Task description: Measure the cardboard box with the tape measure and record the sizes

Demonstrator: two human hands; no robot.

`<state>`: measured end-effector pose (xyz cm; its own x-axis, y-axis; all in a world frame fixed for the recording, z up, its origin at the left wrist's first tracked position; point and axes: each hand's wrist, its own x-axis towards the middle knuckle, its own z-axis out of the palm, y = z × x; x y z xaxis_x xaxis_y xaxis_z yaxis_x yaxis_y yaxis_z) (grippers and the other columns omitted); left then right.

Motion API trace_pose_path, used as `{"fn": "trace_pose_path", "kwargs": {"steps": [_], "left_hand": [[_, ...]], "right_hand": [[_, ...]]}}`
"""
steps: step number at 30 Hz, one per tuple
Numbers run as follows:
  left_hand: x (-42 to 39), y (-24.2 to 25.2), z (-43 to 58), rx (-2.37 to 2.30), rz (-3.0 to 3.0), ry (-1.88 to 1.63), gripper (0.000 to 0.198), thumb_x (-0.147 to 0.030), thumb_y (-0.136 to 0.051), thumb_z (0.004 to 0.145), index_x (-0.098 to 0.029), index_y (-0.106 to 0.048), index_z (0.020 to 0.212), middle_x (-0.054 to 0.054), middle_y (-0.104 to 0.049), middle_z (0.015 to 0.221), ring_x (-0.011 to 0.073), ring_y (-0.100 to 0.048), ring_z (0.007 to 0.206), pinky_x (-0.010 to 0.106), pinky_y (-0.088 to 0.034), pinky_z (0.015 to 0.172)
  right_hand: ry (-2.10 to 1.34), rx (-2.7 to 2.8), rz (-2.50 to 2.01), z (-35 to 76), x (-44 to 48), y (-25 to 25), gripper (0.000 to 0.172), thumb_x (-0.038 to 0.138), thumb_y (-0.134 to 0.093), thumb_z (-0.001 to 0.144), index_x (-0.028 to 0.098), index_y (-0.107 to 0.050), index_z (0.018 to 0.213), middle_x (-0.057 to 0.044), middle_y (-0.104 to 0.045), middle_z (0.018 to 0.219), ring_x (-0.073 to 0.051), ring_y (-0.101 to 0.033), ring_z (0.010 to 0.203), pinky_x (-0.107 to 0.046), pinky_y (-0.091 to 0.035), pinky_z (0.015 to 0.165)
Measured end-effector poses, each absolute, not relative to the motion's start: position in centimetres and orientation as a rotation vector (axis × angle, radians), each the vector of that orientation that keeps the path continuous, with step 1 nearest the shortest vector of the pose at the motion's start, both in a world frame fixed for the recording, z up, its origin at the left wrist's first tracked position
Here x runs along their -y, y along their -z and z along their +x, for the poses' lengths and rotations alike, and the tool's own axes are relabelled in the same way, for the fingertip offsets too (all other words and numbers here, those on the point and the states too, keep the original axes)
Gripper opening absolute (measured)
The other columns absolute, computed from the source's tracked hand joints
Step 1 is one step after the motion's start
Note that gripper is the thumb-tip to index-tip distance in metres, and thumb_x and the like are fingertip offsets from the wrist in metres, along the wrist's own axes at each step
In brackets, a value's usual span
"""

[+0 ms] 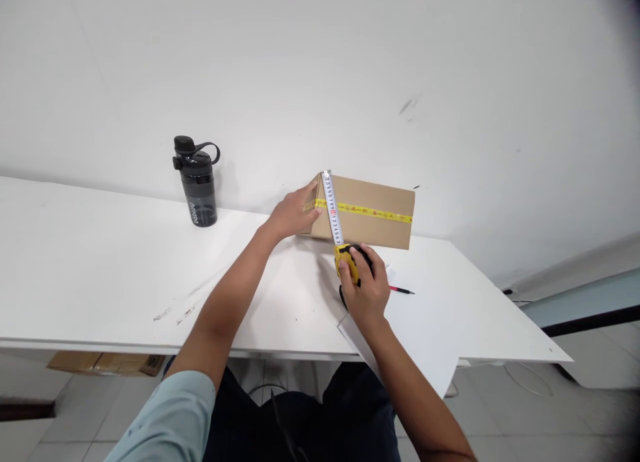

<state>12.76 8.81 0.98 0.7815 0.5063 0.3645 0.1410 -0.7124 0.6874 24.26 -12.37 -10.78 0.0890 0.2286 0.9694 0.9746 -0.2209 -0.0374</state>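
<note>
Tape measure (333, 222) is clasped in the right hand (369, 290); cardboard box (373, 232) is touched by the spread left hand (291, 214).

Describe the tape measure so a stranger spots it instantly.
On the white table is a brown box. At its near side, the right hand grips the tape measure, told apart by its yellow-black case and numbered blade across the box.

An office-like workroom, with a scuffed white wall (320, 69) behind a plain table (110, 269), tiled floor (85, 409) and carton (103, 363) beneath.
</note>
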Motion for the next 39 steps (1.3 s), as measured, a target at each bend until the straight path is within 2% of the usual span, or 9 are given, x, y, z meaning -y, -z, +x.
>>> {"fn": "trace_pose_path", "kwargs": {"steps": [2, 5, 8, 13, 18, 24, 29, 33, 39], "left_hand": [[-8.9, -1.0, 12.7, -0.47, 2.3, -0.72, 0.083, -0.046, -0.061, 0.103, -0.027, -0.03, 0.177, 0.01, -0.038, 0.183, 0.039, -0.037, 0.167, 0.054, -0.035, 0.135], [-8.8, -1.1, 12.6, -0.45, 2.259, -0.68, 0.093, -0.047, -0.065, 0.102, -0.033, -0.017, 0.181, 0.011, -0.037, 0.183, 0.0402, -0.054, 0.154, 0.055, -0.044, 0.127], [-8.6, -1.1, 12.9, -0.451, 2.26, -0.642, 0.093, -0.046, -0.066, 0.102, -0.042, -0.016, 0.18, 0.008, -0.038, 0.182, 0.0393, -0.064, 0.143, 0.054, -0.048, 0.122], [-8.9, -0.5, 13.8, -0.48, 2.355, -0.612, 0.071, -0.048, -0.06, 0.105, -0.036, -0.042, 0.172, 0.008, -0.037, 0.182, 0.0372, -0.053, 0.156, 0.049, -0.043, 0.13], [-9.4, 0.1, 14.4, -0.493, 2.408, -0.499, 0.056, -0.045, -0.053, 0.108, -0.025, -0.06, 0.16, 0.011, -0.054, 0.171, 0.0353, -0.055, 0.154, 0.047, -0.042, 0.13], [-10.0, 0.2, 14.0, -0.481, 2.396, -0.443, 0.071, -0.043, -0.071, 0.099, -0.032, -0.052, 0.166, 0.005, -0.047, 0.178, 0.0336, -0.047, 0.161, 0.042, -0.039, 0.131], [-10.5, 0.2, 13.5, -0.532, 2.345, -0.271, 0.101, -0.029, -0.08, 0.089, -0.037, -0.031, 0.177, 0.006, -0.049, 0.177, 0.0383, -0.062, 0.144, 0.045, -0.053, 0.115], [-10.4, 0.2, 13.5, -0.537, 2.43, -0.279, 0.098, -0.019, -0.073, 0.091, -0.037, -0.03, 0.177, 0.006, -0.058, 0.169, 0.0342, -0.067, 0.138, 0.042, -0.056, 0.11], [-9.8, 0.0, 13.9, -0.604, 2.601, -0.311, 0.081, -0.027, -0.066, 0.099, -0.033, -0.035, 0.174, 0.009, -0.066, 0.159, 0.0335, -0.068, 0.135, 0.042, -0.056, 0.104]], "right_hand": [[1.189, 1.231, -1.576, 24.0, 12.6, 11.0, 0.035, 0.026, -0.072, 0.102, 0.022, -0.072, 0.136, -0.016, -0.073, 0.137, -0.025, -0.077, 0.12, -0.041, -0.068, 0.103], [1.137, 1.184, -1.596, 23.2, 12.7, 11.6, 0.034, 0.026, -0.072, 0.102, 0.022, -0.074, 0.136, -0.016, -0.073, 0.137, -0.025, -0.077, 0.121, -0.041, -0.068, 0.104], [1.044, 1.088, -1.656, 21.7, 12.6, 12.6, 0.033, 0.03, -0.068, 0.104, 0.024, -0.075, 0.135, -0.014, -0.073, 0.137, -0.024, -0.076, 0.121, -0.04, -0.067, 0.105], [0.886, 1.015, -1.737, 19.3, 11.8, 14.7, 0.031, 0.034, -0.064, 0.106, 0.022, -0.079, 0.13, -0.015, -0.073, 0.137, -0.024, -0.075, 0.121, -0.041, -0.067, 0.105], [0.809, 0.981, -1.811, 18.8, 11.5, 15.7, 0.032, 0.037, -0.061, 0.107, 0.023, -0.081, 0.128, -0.015, -0.072, 0.139, -0.024, -0.075, 0.121, -0.037, -0.068, 0.099], [0.804, 0.974, -1.861, 18.8, 11.6, 15.4, 0.032, 0.039, -0.06, 0.107, 0.025, -0.082, 0.126, -0.014, -0.072, 0.139, -0.024, -0.074, 0.12, -0.037, -0.067, 0.094], [0.815, 0.968, -1.838, 18.8, 11.7, 15.4, 0.032, 0.039, -0.061, 0.107, 0.023, -0.08, 0.127, -0.013, -0.073, 0.136, -0.023, -0.073, 0.119, -0.035, -0.066, 0.094], [0.815, 0.949, -1.813, 18.7, 11.8, 15.5, 0.031, 0.039, -0.06, 0.107, 0.023, -0.08, 0.125, -0.014, -0.073, 0.136, -0.023, -0.073, 0.12, -0.036, -0.066, 0.098], [0.763, 0.959, -1.817, 18.4, 11.8, 15.6, 0.033, 0.041, -0.058, 0.109, 0.024, -0.081, 0.124, -0.014, -0.073, 0.139, -0.024, -0.074, 0.12, -0.039, -0.066, 0.099]]}}
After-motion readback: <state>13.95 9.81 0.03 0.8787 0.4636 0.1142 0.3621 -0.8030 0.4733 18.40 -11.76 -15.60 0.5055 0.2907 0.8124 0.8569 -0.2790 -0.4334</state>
